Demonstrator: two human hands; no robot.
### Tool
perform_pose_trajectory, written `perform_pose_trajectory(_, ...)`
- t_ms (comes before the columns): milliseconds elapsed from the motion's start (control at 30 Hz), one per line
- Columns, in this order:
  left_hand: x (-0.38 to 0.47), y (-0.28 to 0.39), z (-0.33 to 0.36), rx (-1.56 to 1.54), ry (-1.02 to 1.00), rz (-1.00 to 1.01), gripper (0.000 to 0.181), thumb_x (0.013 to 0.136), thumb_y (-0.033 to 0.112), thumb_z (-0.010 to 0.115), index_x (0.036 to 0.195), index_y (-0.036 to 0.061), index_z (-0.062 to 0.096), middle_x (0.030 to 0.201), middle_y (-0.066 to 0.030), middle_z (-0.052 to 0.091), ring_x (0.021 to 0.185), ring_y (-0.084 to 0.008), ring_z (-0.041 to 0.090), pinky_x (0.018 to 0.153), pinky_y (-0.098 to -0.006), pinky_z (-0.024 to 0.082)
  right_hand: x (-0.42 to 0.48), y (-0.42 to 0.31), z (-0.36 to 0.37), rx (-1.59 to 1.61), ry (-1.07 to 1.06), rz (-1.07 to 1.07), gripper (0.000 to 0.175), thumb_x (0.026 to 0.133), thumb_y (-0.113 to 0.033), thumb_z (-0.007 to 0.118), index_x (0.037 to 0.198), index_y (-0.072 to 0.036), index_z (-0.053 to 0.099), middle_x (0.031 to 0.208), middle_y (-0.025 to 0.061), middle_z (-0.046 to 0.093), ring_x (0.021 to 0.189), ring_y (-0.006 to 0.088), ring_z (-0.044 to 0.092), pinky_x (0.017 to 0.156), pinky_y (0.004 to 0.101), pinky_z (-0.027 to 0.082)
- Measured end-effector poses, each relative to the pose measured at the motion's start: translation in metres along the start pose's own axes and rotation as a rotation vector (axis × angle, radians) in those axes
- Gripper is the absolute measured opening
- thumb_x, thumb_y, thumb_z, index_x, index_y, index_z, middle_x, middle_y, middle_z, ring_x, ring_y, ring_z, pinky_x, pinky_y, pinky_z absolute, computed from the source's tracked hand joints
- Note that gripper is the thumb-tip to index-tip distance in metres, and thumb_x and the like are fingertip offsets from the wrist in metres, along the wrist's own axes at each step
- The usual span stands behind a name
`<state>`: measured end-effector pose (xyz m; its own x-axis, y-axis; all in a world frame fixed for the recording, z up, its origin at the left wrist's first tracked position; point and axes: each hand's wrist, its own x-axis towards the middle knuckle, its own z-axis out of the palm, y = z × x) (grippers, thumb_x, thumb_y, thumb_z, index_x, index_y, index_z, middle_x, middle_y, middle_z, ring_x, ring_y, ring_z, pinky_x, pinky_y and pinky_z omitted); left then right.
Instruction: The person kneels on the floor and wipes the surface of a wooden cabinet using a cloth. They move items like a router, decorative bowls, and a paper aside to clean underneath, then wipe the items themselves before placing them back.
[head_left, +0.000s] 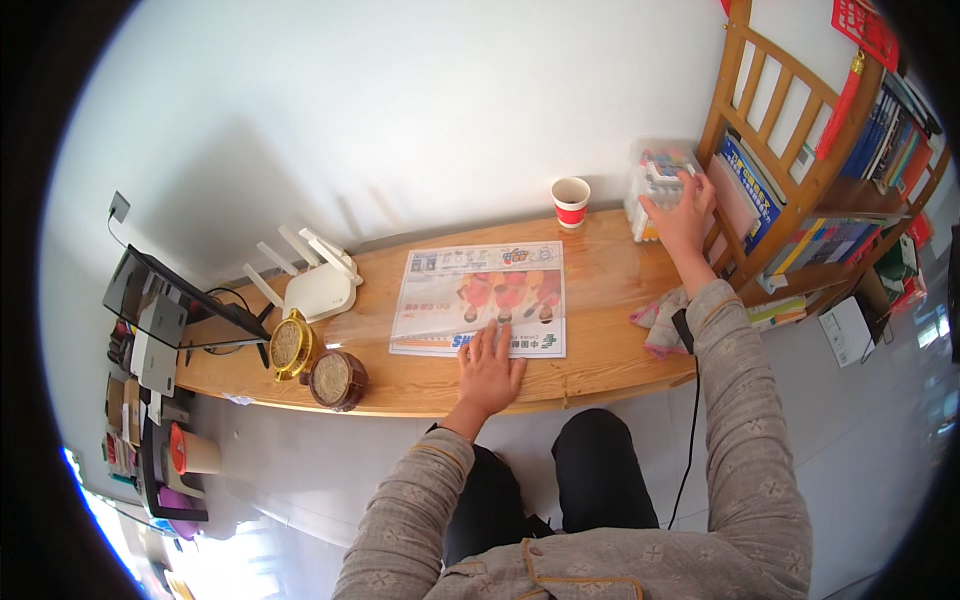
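Note:
My left hand (491, 367) lies palm down, its fingers over the near edge of a printed paper sheet (435, 289) on a long wooden desk (607, 289). The sheet bears writing and a picture of several figures in red, upside down from here. At the right, my right hand (681, 217) reaches to a clear plastic box (641, 180) of pens or markers against the wall. Its thumb and fingers are spread in front of the box; whether the fingertips touch it is unclear. A red and white paper cup (571, 202) stands left of the box.
A white router (321, 289) with raised antennas, a gold pot (291, 346) and a brown pot (336, 381) stand on the left, beside a dark monitor (187, 300). A wooden bookshelf (795, 180) borders the right end. A crumpled cloth (666, 324) lies by my right sleeve.

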<state>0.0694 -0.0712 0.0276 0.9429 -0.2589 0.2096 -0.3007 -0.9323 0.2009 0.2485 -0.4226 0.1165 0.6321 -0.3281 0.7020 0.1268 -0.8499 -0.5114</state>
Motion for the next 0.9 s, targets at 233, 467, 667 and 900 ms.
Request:
perform_pose_trajectory(233,0.0,-0.002,0.002,-0.004,0.041,0.014,0.062,0.095,0.042,0.05,0.144,0.0056,0.041,0.148,-0.0198,0.038,0.134,-0.0373,0.033,0.11,-0.0513,0.022,-0.018,0.005,-0.045,-0.135,0.01,-0.004,0.074,0.069,-0.035,0.085,0.129,-0.013,0.048,0.136,0.016,0.036,0.128,0.0391,0.033,0.106,0.0508,0.034)
perform_pose_trajectory(467,-0.001,-0.001,-0.001,-0.057,0.024,-0.005,0.066,0.093,0.042,0.052,0.147,0.0057,0.037,0.15,-0.0192,0.035,0.134,-0.0377,0.034,0.111,-0.0507,0.023,-0.038,0.017,-0.079,-0.129,-0.07,-0.054,0.073,0.076,-0.034,0.081,0.136,-0.013,0.045,0.145,0.0171,0.032,0.134,0.0389,0.032,0.107,0.0539,0.032)
perform_pose_trajectory(667,0.002,0.004,-0.007,-0.05,0.023,-0.009,0.075,0.094,0.043,0.05,0.153,0.0064,0.025,0.153,-0.0187,0.031,0.132,-0.0374,0.035,0.11,-0.05,0.024,-0.103,-0.015,-0.087,0.119,-0.304,-0.319,0.031,0.085,-0.023,0.072,0.106,-0.003,0.06,0.109,0.0158,0.062,0.108,0.0332,0.059,0.089,0.0462,0.046)
perform_pose_trajectory(900,0.0,0.0,-0.003,-0.04,0.045,-0.008,0.075,0.093,0.044,0.05,0.152,0.0057,0.027,0.153,-0.0183,0.032,0.132,-0.0356,0.036,0.11,-0.0481,0.025,-0.13,-0.048,-0.038,0.81,-0.776,0.953,0.041,0.092,-0.041,0.068,0.086,-0.003,0.057,0.088,0.0093,0.061,0.076,0.0192,0.068,0.056,0.0287,0.055)
